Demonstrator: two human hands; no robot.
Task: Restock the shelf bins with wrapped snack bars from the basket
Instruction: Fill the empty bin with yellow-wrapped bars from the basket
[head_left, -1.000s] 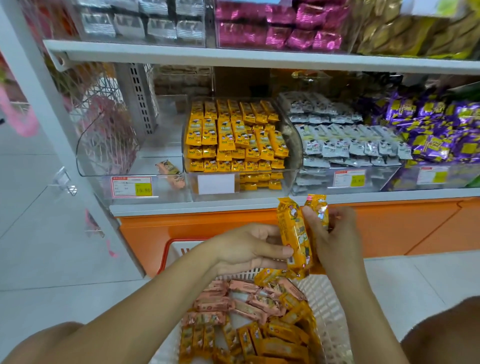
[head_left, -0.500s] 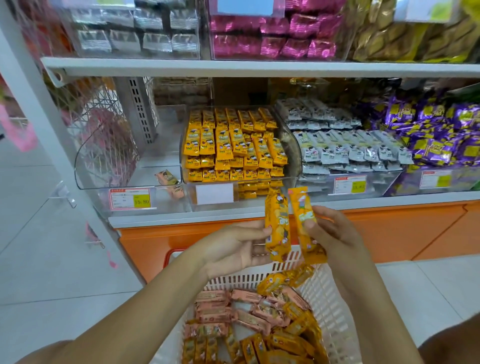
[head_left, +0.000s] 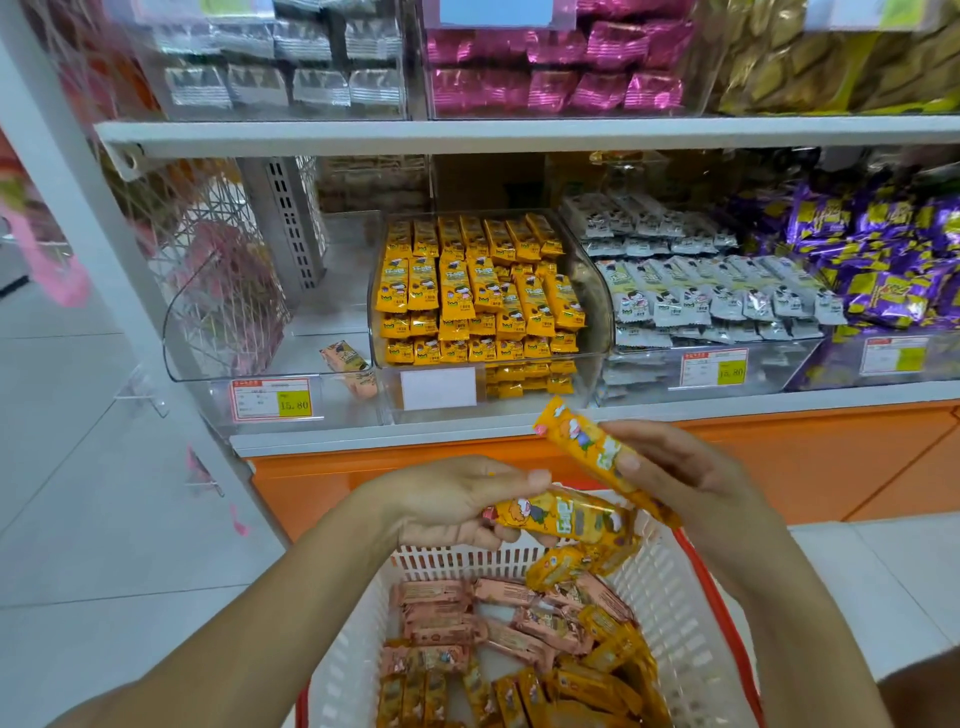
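- Mid-restock, sorting stage: left hand (head_left: 457, 499) has its fingers curled round a yellow bar (head_left: 561, 517) held level, just above the basket (head_left: 670, 587).
- Right hand (head_left: 691, 478) pinches a second bar (head_left: 592, 452), tilted up towards the shelf.
- Next, I'd say, reach forward and lay both in the yellow bin (head_left: 595, 312).

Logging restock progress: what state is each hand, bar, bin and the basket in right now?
Left hand, gripping first yellow bar.
Right hand, pinching second yellow bar.
Basket, part-filled with loose bars.
Yellow-bar bin, stacked nearly full.
Leftmost bin, nearly empty, pink bar inside.
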